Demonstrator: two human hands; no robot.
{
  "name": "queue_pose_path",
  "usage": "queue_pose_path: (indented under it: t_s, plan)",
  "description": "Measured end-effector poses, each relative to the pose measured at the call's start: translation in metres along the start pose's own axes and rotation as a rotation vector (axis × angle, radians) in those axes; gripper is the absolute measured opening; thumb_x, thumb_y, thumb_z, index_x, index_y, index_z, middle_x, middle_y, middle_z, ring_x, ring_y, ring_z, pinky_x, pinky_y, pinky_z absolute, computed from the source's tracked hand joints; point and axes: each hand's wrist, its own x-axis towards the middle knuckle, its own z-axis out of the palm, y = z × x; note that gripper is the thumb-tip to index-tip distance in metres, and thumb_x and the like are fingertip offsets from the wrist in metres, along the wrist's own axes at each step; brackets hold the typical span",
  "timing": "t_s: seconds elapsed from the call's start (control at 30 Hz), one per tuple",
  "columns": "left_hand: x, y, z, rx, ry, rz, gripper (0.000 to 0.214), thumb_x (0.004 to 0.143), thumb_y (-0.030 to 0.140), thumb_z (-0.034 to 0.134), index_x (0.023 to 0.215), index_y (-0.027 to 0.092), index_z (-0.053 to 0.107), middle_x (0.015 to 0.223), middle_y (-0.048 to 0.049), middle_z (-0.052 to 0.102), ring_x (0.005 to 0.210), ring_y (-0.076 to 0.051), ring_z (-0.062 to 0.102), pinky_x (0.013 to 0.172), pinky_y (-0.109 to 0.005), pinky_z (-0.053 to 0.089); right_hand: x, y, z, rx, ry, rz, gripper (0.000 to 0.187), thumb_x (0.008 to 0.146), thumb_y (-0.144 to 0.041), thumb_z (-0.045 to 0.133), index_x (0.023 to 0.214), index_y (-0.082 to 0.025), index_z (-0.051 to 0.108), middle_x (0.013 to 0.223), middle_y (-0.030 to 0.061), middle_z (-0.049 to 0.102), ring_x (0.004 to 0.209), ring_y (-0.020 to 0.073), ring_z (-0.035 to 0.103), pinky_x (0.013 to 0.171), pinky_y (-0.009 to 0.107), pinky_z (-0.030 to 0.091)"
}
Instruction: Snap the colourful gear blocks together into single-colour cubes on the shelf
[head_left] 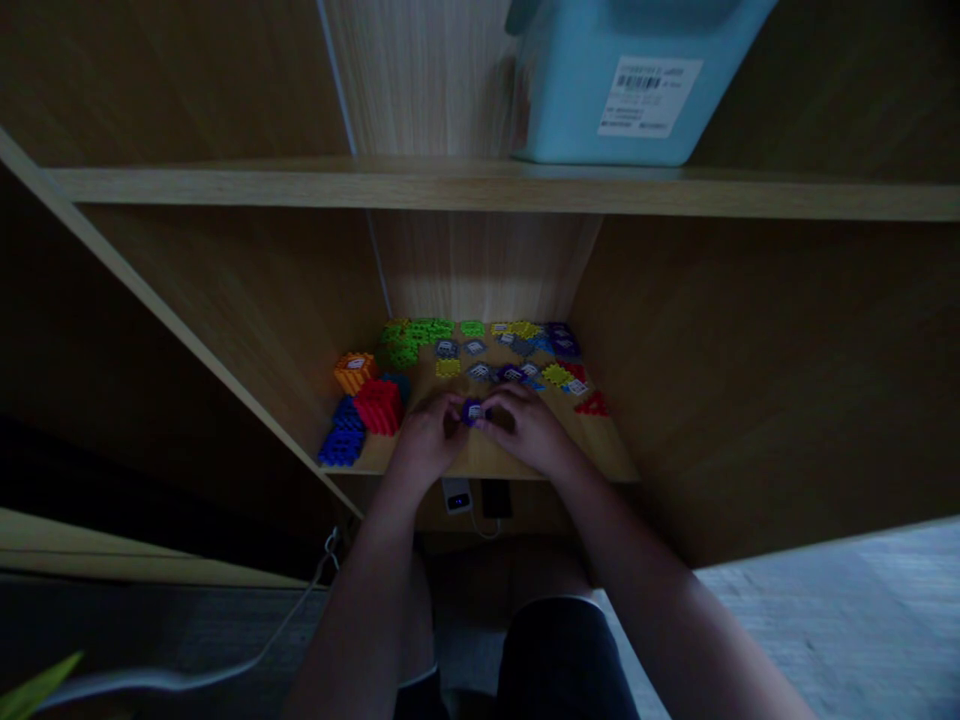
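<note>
Between my two hands is a small purple plastic tile with a pale label on its face. My left hand pinches it from the left, and my right hand holds its right edge with thumb and fingers. Both hands are just above the front part of the lower shelf board. Behind them lie another purple piece, grey labelled tiles and yellow tiles. At the left stand a stack of red tiles, an orange stack and blue pieces.
Green pieces lie at the back left, red triangles at the right. A blue-green bin stands on the upper shelf. Below the lower board are a white device and a dark one with a cable.
</note>
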Motion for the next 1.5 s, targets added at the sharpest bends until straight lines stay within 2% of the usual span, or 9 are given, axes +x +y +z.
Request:
queue_pose_path:
  t_s: [0.17, 0.3, 0.53, 0.63, 0.77, 0.9, 1.13, 1.3, 1.5]
  plan:
    - [-0.001, 0.0, 0.0, 0.009, 0.013, -0.004, 0.034, 0.089, 0.012, 0.069, 0.12, 0.024, 0.069, 0.098, -0.0034, 0.077, 0.096, -0.024, 0.074, 0.089, -0.04, 0.059, -0.003, 0.009, 0.004, -0.248, 0.191, 0.193, 0.02, 0.103, -0.034, 0.068, 0.117, -0.021, 0.075, 0.134, 0.0185, 0.07, 0.131, 0.0381, 0.061, 0.117, 0.063, 0.046]
    - [-0.001, 0.001, 0.0, -0.008, 0.019, -0.006, 0.033, 0.089, 0.011, 0.069, 0.12, 0.024, 0.069, 0.099, -0.0037, 0.078, 0.095, -0.024, 0.075, 0.092, -0.041, 0.059, -0.006, 0.019, 0.013, -0.274, 0.203, 0.258, 0.033, 0.099, -0.038, 0.071, 0.127, -0.02, 0.072, 0.153, 0.0212, 0.061, 0.147, 0.0433, 0.049, 0.123, 0.07, 0.037]
    - [-0.001, 0.001, -0.002, -0.014, 0.022, -0.001, 0.034, 0.089, 0.01, 0.067, 0.119, 0.026, 0.068, 0.099, -0.0028, 0.078, 0.099, -0.025, 0.075, 0.094, -0.041, 0.059, -0.005, 0.021, 0.014, -0.291, 0.158, 0.206, 0.026, 0.099, -0.033, 0.07, 0.123, -0.023, 0.073, 0.139, 0.0171, 0.071, 0.137, 0.0391, 0.059, 0.121, 0.065, 0.042]
    - [-0.001, 0.002, -0.002, 0.0, 0.021, 0.005, 0.033, 0.09, 0.011, 0.067, 0.12, 0.025, 0.068, 0.101, -0.0036, 0.077, 0.102, -0.026, 0.075, 0.096, -0.043, 0.059, -0.005, 0.018, 0.012, -0.302, 0.135, 0.208, 0.026, 0.098, -0.032, 0.07, 0.122, -0.021, 0.074, 0.136, 0.0187, 0.071, 0.135, 0.04, 0.059, 0.121, 0.065, 0.042]
    - [-0.002, 0.002, -0.002, -0.005, 0.019, 0.009, 0.032, 0.091, 0.012, 0.067, 0.12, 0.025, 0.067, 0.105, -0.0042, 0.077, 0.105, -0.026, 0.075, 0.098, -0.043, 0.059, -0.004, 0.014, 0.01, -0.309, 0.099, 0.242, 0.028, 0.096, -0.032, 0.073, 0.12, -0.019, 0.074, 0.142, 0.022, 0.066, 0.138, 0.0426, 0.056, 0.12, 0.065, 0.042]
    - [-0.002, 0.002, -0.002, -0.009, 0.006, 0.008, 0.032, 0.092, 0.012, 0.066, 0.121, 0.024, 0.067, 0.107, -0.0055, 0.076, 0.107, -0.028, 0.074, 0.1, -0.045, 0.059, -0.004, 0.013, 0.011, -0.321, 0.081, 0.238, 0.026, 0.096, -0.033, 0.074, 0.118, -0.019, 0.073, 0.151, 0.0202, 0.063, 0.146, 0.0409, 0.052, 0.126, 0.063, 0.038]
    - [-0.003, 0.004, -0.004, 0.02, 0.016, 0.014, 0.033, 0.09, 0.011, 0.067, 0.121, 0.024, 0.068, 0.107, -0.0054, 0.077, 0.109, -0.028, 0.074, 0.102, -0.046, 0.058, -0.002, 0.012, 0.012, -0.347, 0.05, 0.231, 0.037, 0.101, -0.035, 0.066, 0.131, -0.016, 0.073, 0.151, 0.0217, 0.066, 0.147, 0.0414, 0.054, 0.126, 0.064, 0.037]
    - [-0.003, 0.004, -0.003, 0.021, 0.021, 0.022, 0.035, 0.091, 0.011, 0.066, 0.123, 0.024, 0.068, 0.109, -0.0056, 0.077, 0.109, -0.028, 0.074, 0.102, -0.044, 0.058, -0.001, 0.008, 0.008, -0.406, -0.005, 0.249, 0.051, 0.103, -0.038, 0.062, 0.144, -0.009, 0.066, 0.156, 0.0229, 0.062, 0.149, 0.0385, 0.052, 0.128, 0.056, 0.038]
    - [-0.003, 0.002, -0.001, 0.024, 0.054, 0.046, 0.035, 0.091, 0.012, 0.067, 0.124, 0.024, 0.068, 0.109, -0.006, 0.076, 0.11, -0.029, 0.073, 0.102, -0.046, 0.058, 0.0, 0.003, 0.004, -0.423, 0.027, 0.197, 0.056, 0.102, -0.035, 0.061, 0.149, -0.005, 0.062, 0.154, 0.0231, 0.062, 0.146, 0.0381, 0.054, 0.129, 0.052, 0.039]
